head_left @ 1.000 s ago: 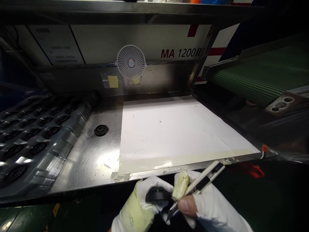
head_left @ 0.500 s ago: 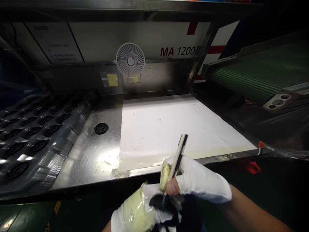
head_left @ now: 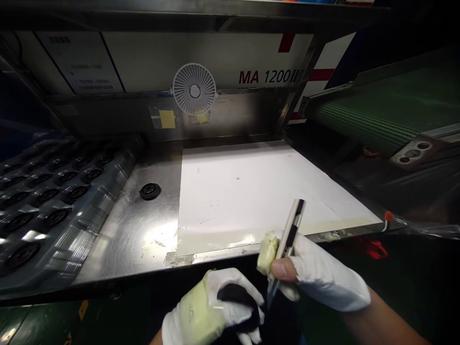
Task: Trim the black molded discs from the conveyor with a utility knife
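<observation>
Gripping a snap-off utility knife (head_left: 289,239) and a black rubber part (head_left: 237,299), lower centre of my frame.
The right hand (head_left: 319,273) has its bare thumb (head_left: 282,269) and gloved fingers clamped on the knife handle, blade down just beside the part. The left hand (head_left: 204,306) has its taped, gloved fingers (head_left: 230,282) curled shut around the part. Mid-left, a matching black part (head_left: 150,191) sits on the steel bench (head_left: 125,239), beside a white sheet (head_left: 251,191); a clear tray (head_left: 122,177) of more lies far left.

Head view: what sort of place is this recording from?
Probably a factory production line: a machine panel marked MA 1200II, a green ribbed conveyor belt, and a clear tray of identical black round parts.
</observation>
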Demonstrator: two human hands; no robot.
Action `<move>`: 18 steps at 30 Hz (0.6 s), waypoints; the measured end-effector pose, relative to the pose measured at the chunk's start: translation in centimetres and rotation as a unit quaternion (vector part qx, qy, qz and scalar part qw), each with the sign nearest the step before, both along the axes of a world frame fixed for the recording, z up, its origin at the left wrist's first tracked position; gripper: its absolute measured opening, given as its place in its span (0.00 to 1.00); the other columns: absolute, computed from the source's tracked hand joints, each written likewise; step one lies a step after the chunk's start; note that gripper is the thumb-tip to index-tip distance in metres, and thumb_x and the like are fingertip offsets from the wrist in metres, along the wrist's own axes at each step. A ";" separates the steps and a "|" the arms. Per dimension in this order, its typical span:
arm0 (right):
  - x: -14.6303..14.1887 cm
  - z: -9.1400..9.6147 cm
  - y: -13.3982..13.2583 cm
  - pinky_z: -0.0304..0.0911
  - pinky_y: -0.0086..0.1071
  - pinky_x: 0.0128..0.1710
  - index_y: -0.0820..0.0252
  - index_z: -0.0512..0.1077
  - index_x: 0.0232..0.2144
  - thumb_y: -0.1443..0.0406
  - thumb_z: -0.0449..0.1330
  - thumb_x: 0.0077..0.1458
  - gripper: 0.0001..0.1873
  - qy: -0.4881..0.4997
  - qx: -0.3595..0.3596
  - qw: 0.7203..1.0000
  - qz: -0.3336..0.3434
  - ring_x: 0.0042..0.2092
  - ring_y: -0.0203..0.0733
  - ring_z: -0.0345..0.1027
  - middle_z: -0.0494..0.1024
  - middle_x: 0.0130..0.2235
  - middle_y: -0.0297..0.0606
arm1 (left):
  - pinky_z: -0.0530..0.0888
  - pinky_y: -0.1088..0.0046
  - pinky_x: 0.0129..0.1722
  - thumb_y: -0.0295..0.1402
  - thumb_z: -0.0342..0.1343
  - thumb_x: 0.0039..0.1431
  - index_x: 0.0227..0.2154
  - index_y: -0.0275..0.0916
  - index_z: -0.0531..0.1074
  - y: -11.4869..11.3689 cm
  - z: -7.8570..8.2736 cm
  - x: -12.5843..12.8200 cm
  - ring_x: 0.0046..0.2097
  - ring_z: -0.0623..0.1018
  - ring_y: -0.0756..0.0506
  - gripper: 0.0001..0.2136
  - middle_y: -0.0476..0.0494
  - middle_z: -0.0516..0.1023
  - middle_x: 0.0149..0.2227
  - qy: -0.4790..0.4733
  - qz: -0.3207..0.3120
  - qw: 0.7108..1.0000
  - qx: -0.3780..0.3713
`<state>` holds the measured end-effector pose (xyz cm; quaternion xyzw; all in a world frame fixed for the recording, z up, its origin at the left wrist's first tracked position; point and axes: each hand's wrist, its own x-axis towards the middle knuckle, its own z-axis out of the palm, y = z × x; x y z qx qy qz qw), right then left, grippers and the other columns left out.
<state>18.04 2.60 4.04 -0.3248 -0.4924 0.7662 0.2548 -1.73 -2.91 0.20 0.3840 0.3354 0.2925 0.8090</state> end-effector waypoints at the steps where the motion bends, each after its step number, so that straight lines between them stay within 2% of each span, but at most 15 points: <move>1: 0.0 -0.3 -0.1 0.53 0.22 0.16 0.65 0.72 0.30 0.60 0.63 0.47 0.13 0.015 -0.002 1.000 -0.025 0.20 0.30 0.60 0.70 0.25 0.35 | 0.72 0.62 0.33 0.30 0.57 0.49 0.38 0.33 0.70 0.1 0.0 0.0 0.34 0.76 0.40 0.12 0.37 0.74 0.33 -0.036 0.022 0.999 -0.002; 4: -0.2 -0.9 -0.1 0.59 0.25 0.24 0.65 0.73 0.30 0.60 0.60 0.52 0.11 0.052 -0.001 0.994 -0.096 0.24 0.32 0.63 0.71 0.24 0.36 | 0.71 0.55 0.38 0.36 0.53 0.52 0.46 0.33 0.66 0.3 0.3 -0.3 0.45 0.72 0.33 0.19 0.31 0.69 0.47 -0.172 0.092 0.981 -0.009; 6: -0.5 -1.0 -0.2 0.61 0.27 0.28 0.63 0.73 0.29 0.61 0.60 0.53 0.10 0.073 0.002 0.989 -0.128 0.26 0.32 0.62 0.69 0.22 0.34 | 0.71 0.53 0.38 0.43 0.44 0.57 0.52 0.33 0.61 0.6 0.4 -0.6 0.47 0.70 0.30 0.24 0.28 0.63 0.53 -0.253 0.106 0.961 -0.040; 8: -0.8 -1.0 -0.2 0.62 0.27 0.30 0.62 0.73 0.31 0.63 0.62 0.51 0.07 0.089 0.007 0.985 -0.147 0.27 0.33 0.62 0.70 0.25 0.33 | 0.71 0.55 0.36 0.46 0.36 0.59 0.54 0.33 0.58 0.9 0.3 -0.8 0.46 0.71 0.30 0.26 0.26 0.62 0.54 -0.304 0.099 0.944 -0.084; 11: -1.2 -0.8 -0.5 0.62 0.28 0.31 0.60 0.73 0.32 0.65 0.63 0.49 0.06 0.096 0.013 0.981 -0.170 0.31 0.35 0.63 0.70 0.28 0.34 | 0.73 0.62 0.31 0.42 0.34 0.60 0.54 0.33 0.57 1.2 0.0 -0.8 0.41 0.74 0.33 0.24 0.26 0.65 0.51 -0.305 0.104 0.941 -0.105; 13: -1.3 -0.7 -0.8 0.62 0.27 0.30 0.61 0.73 0.29 0.64 0.62 0.50 0.05 0.089 0.015 0.979 -0.181 0.30 0.35 0.62 0.69 0.27 0.34 | 0.73 0.68 0.26 0.40 0.34 0.61 0.53 0.32 0.58 1.4 -0.3 -0.7 0.37 0.76 0.36 0.23 0.28 0.69 0.47 -0.283 0.117 0.946 -0.104; 18: -1.5 -0.9 -1.5 0.59 0.27 0.24 0.63 0.70 0.15 0.59 0.61 0.51 0.18 0.046 0.027 0.981 -0.189 0.26 0.34 0.62 0.69 0.22 0.35 | 0.68 0.78 0.16 0.46 0.35 0.60 0.47 0.31 0.64 1.7 -0.7 -0.3 0.26 0.75 0.45 0.25 0.32 0.73 0.37 -0.241 0.146 0.950 -0.136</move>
